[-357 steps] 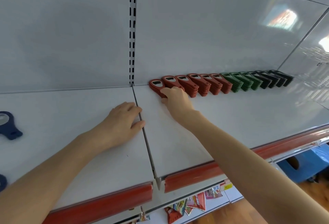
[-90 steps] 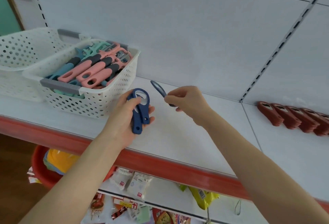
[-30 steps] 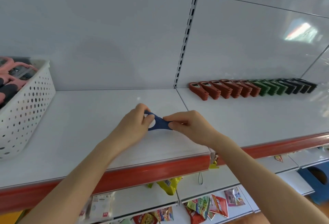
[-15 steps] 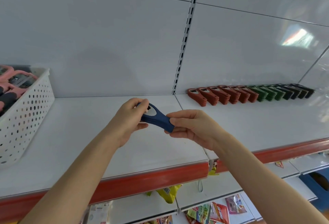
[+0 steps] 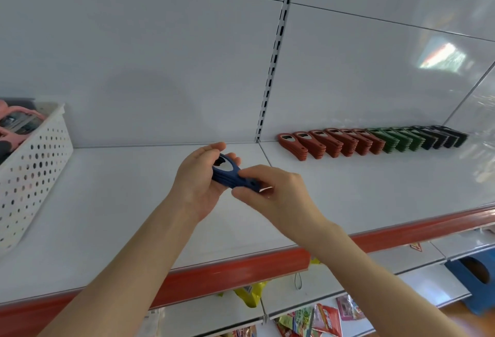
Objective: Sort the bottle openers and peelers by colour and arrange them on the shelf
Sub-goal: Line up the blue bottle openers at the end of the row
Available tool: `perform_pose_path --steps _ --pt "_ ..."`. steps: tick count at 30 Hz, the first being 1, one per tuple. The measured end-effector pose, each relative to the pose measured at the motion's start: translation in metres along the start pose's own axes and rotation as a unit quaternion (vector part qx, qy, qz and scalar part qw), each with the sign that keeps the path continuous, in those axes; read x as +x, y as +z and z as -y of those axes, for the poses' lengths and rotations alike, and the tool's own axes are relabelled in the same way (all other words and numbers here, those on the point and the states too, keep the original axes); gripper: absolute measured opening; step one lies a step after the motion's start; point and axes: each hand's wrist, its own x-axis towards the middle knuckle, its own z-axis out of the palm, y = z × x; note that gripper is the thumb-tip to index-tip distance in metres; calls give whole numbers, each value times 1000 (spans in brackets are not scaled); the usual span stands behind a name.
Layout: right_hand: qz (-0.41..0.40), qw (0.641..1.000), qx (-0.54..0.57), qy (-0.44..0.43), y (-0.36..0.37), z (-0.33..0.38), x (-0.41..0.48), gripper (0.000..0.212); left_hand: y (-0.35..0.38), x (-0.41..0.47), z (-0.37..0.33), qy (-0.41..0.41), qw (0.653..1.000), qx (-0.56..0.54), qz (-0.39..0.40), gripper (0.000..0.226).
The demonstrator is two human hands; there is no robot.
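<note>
A small stack of blue bottle openers [image 5: 231, 176] is held above the white shelf [image 5: 120, 202] by both hands. My left hand [image 5: 201, 176] cups the round heads from the left and my right hand [image 5: 270, 192] pinches the handle ends. Along the back of the shelf to the right runs a row of stacked openers: red ones [image 5: 332, 142], then green ones [image 5: 393, 140], then black ones [image 5: 442, 136].
A white perforated basket [image 5: 32, 170] with pink and dark peelers [image 5: 16, 122] stands at the left edge. A slotted upright [image 5: 273, 69] divides the back panel. The shelf has a red front strip [image 5: 241, 269]; packets lie on lower shelves, and a blue stool [image 5: 476, 283] stands low at the right.
Both hands with the blue openers have shifted slightly right and toward the back of the shelf. My right hand has closed further over the handle ends.
</note>
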Motion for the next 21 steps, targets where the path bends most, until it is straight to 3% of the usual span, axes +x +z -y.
perform_pose_path --steps 7,13,16,19,21 --pt "-7 997 -80 3 3 -7 1 21 8 5 7 -8 1000 11 3 18" --pt "-12 998 -26 48 -5 -18 2 20 19 8 9 -19 999 29 21 16" --pt "-33 997 -19 64 -15 -29 6 17 19 12 14 -34 990 131 32 14" --pt "-43 992 -80 91 -29 -50 17 16 8 16 24 47 925 377 26 24" --pt "-44 984 -131 110 -36 -68 27 17 -3 18 30 111 817 564 49 37"
